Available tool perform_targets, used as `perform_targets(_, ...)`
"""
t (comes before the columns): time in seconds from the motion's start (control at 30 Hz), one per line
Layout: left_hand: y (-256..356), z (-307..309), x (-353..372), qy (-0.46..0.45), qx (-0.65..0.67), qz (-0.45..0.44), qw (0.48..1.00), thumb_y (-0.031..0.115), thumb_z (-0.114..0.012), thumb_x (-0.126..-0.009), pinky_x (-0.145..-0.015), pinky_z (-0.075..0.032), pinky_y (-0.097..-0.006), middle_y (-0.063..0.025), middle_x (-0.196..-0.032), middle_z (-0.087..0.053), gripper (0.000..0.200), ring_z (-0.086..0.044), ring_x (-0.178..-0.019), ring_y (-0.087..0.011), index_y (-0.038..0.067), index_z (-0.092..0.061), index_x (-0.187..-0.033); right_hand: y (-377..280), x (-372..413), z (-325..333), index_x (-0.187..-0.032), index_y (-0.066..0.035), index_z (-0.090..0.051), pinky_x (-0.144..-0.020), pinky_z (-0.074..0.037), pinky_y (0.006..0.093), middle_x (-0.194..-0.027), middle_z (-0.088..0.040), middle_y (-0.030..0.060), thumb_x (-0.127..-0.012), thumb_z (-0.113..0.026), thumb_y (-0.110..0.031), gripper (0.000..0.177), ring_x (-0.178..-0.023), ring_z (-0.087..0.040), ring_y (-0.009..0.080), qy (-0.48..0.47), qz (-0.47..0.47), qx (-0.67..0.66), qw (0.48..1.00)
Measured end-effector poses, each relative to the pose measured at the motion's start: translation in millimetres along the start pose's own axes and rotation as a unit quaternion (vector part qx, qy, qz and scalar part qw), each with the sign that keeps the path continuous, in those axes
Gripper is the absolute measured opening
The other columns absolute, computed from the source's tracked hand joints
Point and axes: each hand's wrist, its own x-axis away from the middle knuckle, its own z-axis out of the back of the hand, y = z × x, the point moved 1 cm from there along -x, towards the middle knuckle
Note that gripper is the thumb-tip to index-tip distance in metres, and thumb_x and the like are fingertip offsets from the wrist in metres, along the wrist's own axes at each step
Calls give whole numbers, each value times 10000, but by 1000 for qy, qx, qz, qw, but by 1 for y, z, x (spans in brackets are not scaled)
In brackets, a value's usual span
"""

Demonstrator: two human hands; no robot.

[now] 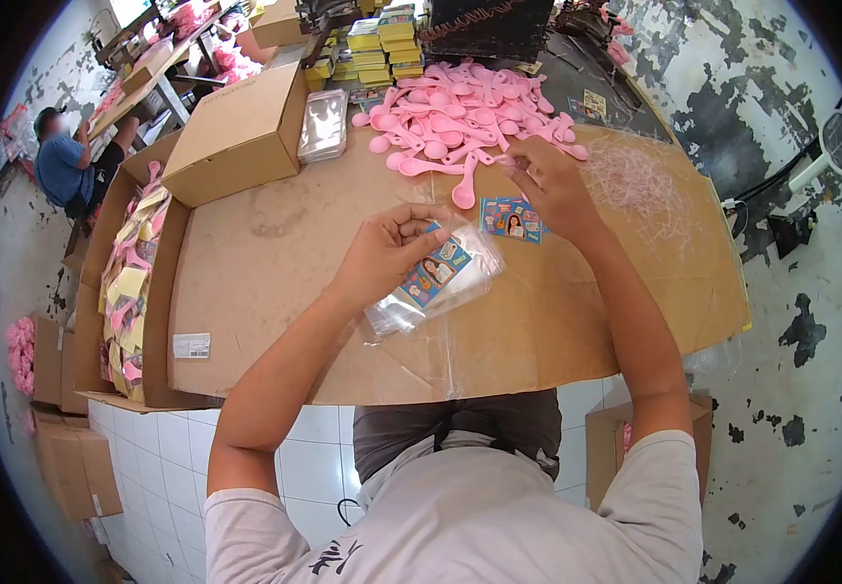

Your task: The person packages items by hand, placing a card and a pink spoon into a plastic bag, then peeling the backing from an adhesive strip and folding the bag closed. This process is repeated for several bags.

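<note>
My left hand [382, 251] is closed on a blue printed card [436, 269] with a picture of a person on it. Under the card lies a stack of clear plastic bags [479, 261], partly covered by that hand. At the front of a heap of pink plastic spoons [460, 112], my right hand [549, 185] pinches the handle end of a pink spoon with thumb and fingers. One spoon [464, 193] sticks out of the heap toward me. Just below my right hand rests a small stack of the same blue cards [511, 220].
On the left, an open carton [179, 282] holds packed spoons and cards beside a closed cardboard box [236, 136]. More clear bags [323, 125] lie behind. Yellow-edged card stacks [382, 44] stand at the back, plastic strips [640, 185] at right. A person [66, 165] sits far left.
</note>
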Motion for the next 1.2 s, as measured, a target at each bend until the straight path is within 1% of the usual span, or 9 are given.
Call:
perform_targets(0.07, 3, -1, 2, -3, -17, -6, 1000, 120, -684, -1002, -648, -531, -206, -45, -963, -758, 295, -665, -793, -37, 5, -649, -1271, -22, 7, -5, -1207, -31, -624, -816, -538, 312, -999, -647, 34, -945, -694, -46, 271, -904, -668, 156, 28, -134, -264, 955)
perform_targets(0.17, 0, -3, 2, -16, -41, 5, 999, 110, -690, -997, -596, -507, -196, -42, -981, -755, 303, -656, -763, -30, 13, -649, -1280, -64, 7, 0, -1280, -17, -568, -722, -550, 256, -1027, -639, 31, -982, -649, -28, 309, -891, -662, 93, 50, -171, -377, 909)
perform_targets(0.37, -2, -8, 3, -15, -12, -16, 1000, 106, -706, -983, -584, -495, -188, -51, -1032, -753, 336, -651, -767, -26, 9, -641, -1299, -39, 16, -9, -1291, -4, -550, -676, -570, 254, -1036, -639, 52, -980, -662, -39, 332, -884, -667, 104, 132, -211, -358, 900)
perform_targets(0.47, -6, -8, 0, -11, 9, -13, 1000, 90, -711, -975, -627, -519, -191, -65, -1045, -753, 354, -664, -804, -36, -2, -634, -1309, -40, 23, -11, -1278, -5, -551, -685, -594, 264, -1045, -634, 58, -979, -666, -42, 323, -875, -681, 121, 35, -239, -336, 910)
perform_targets(0.57, -8, -6, -1, -20, -27, 7, 999, 68, -715, -967, -643, -527, -197, -74, -1040, -754, 373, -673, -824, -46, -16, -624, -1319, -39, 21, -16, -1264, -6, -554, -700, -610, 267, -1059, -650, 63, -979, -668, -42, 308, -883, -694, 131, 143, -204, -394, 885)
perform_targets(0.67, -14, -6, -3, -19, -38, -2, 999, 63, -717, -964, -618, -510, -195, -72, -1021, -757, 385, -671, -815, -44, -23, -618, -1326, -39, 20, -10, -1257, -10, -550, -718, -615, 267, -1080, -664, 76, -979, -666, -29, 302, -906, -703, 139, 153, -217, -415, 870)
perform_targets(0.87, -14, -9, 0, -12, -46, 4, 999, 77, -698, -984, -626, -500, -191, -60, -1000, -757, 361, -657, -810, -43, -26, -627, -1323, -53, 26, -19, -1260, -12, -534, -722, -621, 268, -1103, -664, 102, -981, -663, -25, 307, -893, -713, 149, 49, -222, -381, 896)
perform_targets(1.07, -15, -9, -2, -1, -32, -10, 999, 86, -686, -996, -700, -528, -212, -65, -1029, -752, 344, -662, -856, -66, -31, -630, -1315, -69, 26, -29, -1195, 8, -543, -719, -637, 271, -1043, -657, 107, -987, -665, -34, 245, -889, -710, 144, 146, -224, -403, 875)
perform_targets(1.2, -20, -7, -5, 2, 54, -4, 999, 99, -669, -1009, -773, -554, -235, -84, -1083, -745, 331, -684, -912, -92, -23, -632, -1315, -59, 34, -39, -1265, 6, -545, -863, -596, 341, -1068, -659, 100, -1034, -621, -123, 275, -1019, -672, 177, 59, -168, -343, 922)
